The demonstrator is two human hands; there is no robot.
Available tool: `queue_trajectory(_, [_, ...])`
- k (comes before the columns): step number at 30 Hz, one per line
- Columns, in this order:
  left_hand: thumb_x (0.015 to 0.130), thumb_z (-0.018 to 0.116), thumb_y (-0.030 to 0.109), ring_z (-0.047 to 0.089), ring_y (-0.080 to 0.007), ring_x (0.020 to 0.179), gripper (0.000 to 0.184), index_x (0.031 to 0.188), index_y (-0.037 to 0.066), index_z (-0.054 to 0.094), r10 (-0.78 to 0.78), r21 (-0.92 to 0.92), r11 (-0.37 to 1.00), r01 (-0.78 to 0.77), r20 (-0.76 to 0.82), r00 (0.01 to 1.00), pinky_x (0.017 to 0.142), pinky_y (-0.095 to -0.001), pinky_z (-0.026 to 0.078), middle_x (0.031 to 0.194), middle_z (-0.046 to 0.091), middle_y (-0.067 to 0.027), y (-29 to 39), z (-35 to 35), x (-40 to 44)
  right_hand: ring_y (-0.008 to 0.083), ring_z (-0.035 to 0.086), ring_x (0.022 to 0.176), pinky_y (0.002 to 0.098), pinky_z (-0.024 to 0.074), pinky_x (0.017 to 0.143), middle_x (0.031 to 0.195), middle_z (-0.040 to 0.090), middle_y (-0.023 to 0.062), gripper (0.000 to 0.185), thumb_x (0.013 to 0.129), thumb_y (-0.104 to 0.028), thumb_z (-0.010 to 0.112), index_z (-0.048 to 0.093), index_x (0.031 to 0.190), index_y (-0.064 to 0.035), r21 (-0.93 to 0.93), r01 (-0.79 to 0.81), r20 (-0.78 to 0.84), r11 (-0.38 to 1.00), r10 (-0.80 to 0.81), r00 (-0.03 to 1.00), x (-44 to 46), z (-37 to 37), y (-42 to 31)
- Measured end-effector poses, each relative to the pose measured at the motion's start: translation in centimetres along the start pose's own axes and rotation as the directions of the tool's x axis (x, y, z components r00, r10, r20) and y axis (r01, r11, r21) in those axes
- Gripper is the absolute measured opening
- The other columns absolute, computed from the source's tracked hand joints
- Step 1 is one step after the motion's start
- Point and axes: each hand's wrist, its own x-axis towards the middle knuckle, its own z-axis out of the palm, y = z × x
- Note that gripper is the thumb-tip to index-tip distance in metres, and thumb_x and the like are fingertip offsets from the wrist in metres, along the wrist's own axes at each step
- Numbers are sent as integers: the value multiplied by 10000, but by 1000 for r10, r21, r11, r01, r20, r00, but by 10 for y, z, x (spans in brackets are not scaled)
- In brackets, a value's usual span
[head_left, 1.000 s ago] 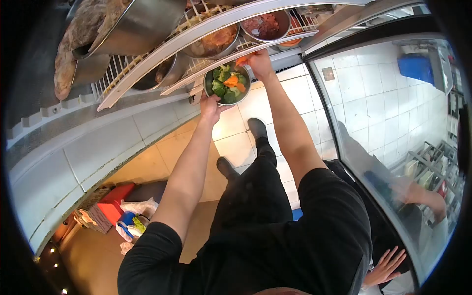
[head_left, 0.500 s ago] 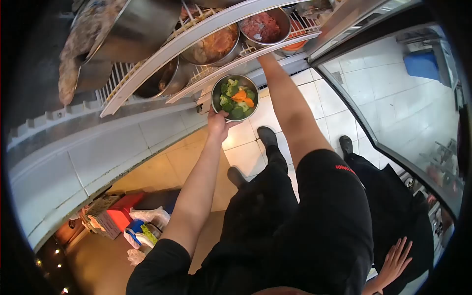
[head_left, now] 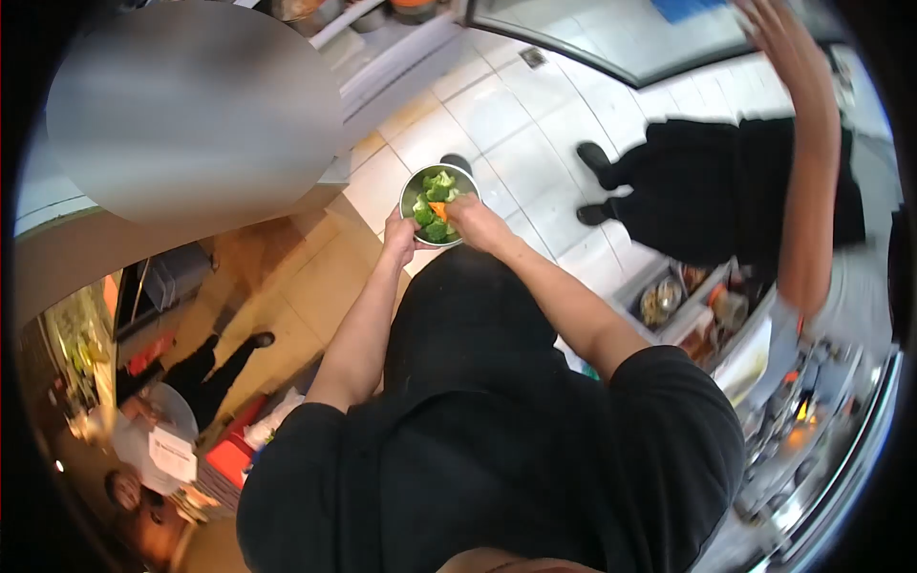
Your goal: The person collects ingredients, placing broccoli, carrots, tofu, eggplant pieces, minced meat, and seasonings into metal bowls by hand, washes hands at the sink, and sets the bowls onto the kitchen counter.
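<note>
A round metal bowl [head_left: 408, 190] with green broccoli [head_left: 436, 230] and orange pieces [head_left: 438, 211] hangs in front of my body. My left hand [head_left: 400, 238] grips its lower left rim, fingers wrapped round it. Over the right side of the bowl, my right hand [head_left: 470, 222] reaches in with its fingers closed at the vegetables; whether anything is between them is hidden.
A co-worker in dark clothes [head_left: 707, 191] stands at the right, one arm raised near the glass door [head_left: 573, 53]. Behind them lie food containers [head_left: 661, 301] and a stove flame [head_left: 802, 413]. Another person [head_left: 158, 420] is at lower left. Shelving [head_left: 353, 24] is at the top.
The view has turned away from the shelves, which now sit at the top edge. My right hand came back from the shelf into the bowl. The co-worker's arm is now raised.
</note>
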Motion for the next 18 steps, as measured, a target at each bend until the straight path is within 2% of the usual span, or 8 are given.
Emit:
queue_trajectory(1, [760, 413, -95, 693, -450, 886, 684, 1411, 113, 434, -7, 13, 1000, 6, 34, 999, 568, -584, 638, 1181, 600, -224, -17, 9, -11, 410, 609, 1003, 469, 491, 928, 984, 653, 222, 247, 835, -13, 600, 680, 1069, -17, 70, -45, 92, 997, 38, 995, -34, 0, -7])
queue_trajectory(4, [758, 419, -92, 696, -438, 884, 696, 1421, 122, 434, -50, 185, 983, 23, 141, 989, 575, -566, 644, 1198, 596, -220, -43, 41, -46, 427, 608, 997, 461, 480, 958, 1025, 662, 224, 300, 826, 4, 596, 683, 1112, -25, 129, -140, -211, 982, 165, 963, -117, -12, -10])
queue_trajectory(5, [759, 416, -93, 708, -407, 856, 689, 1413, 121, 456, -85, 241, 970, 41, 174, 981, 546, -529, 647, 1174, 612, -211, -45, 59, -66, 375, 585, 1081, 435, 478, 977, 1132, 649, 183, 428, 798, 34, 580, 662, 1207, -61, 74, -329, -162, 942, 337, 928, -142, -33, -25])
queue_trajectory(6, [759, 416, -93, 708, -407, 856, 689, 1413, 121, 456, -105, 274, 961, 46, 205, 973, 546, -529, 647, 1174, 612, -211, -50, 76, -83, 375, 585, 1081, 435, 478, 977, 1132, 649, 183, 428, 798, 34, 580, 662, 1207, -61, 84, -360, -193, 929, 369, 909, -169, -46, -34])
queue_trajectory(8, [773, 418, -92, 718, -370, 801, 654, 1392, 106, 488, -187, 487, 873, 12, 312, 931, 502, -495, 641, 1121, 638, -196, -58, 112, -105, 331, 563, 1108, 409, 467, 975, 1066, 647, 123, 402, 810, -8, 589, 652, 1201, -79, -128, -277, -333, 952, 222, 916, -213, -68, -42])
queue_trajectory(9, [791, 425, -89, 721, -349, 749, 610, 1368, 88, 514, -186, 535, 844, -26, 338, 923, 474, -482, 634, 1071, 659, -184, -63, 126, -99, 266, 539, 1124, 391, 447, 961, 1067, 634, 72, 422, 835, -62, 578, 619, 1252, -110, -297, -276, -290, 914, 189, 938, -219, -71, -29])
queue_trajectory(12, [805, 429, -89, 723, -329, 735, 594, 1370, 74, 510, -319, 656, 753, -36, 413, 853, 477, -460, 638, 1060, 667, -176, -70, 186, -119, 238, 558, 1084, 384, 439, 913, 1044, 635, 61, 407, 854, -125, 578, 620, 1258, -124, -461, -380, -321, 802, 249, 914, -274, -87, -18])
queue_trajectory(18, [806, 438, -88, 730, -305, 756, 598, 1380, 66, 504, -451, 793, 597, -121, 456, 767, 484, -430, 644, 1071, 669, -170, -113, 315, -108, 216, 574, 1038, 379, 433, 867, 1022, 643, 41, 496, 840, -147, 597, 558, 1332, -96, -453, -513, -448, 729, 312, 838, -383, -123, 35])
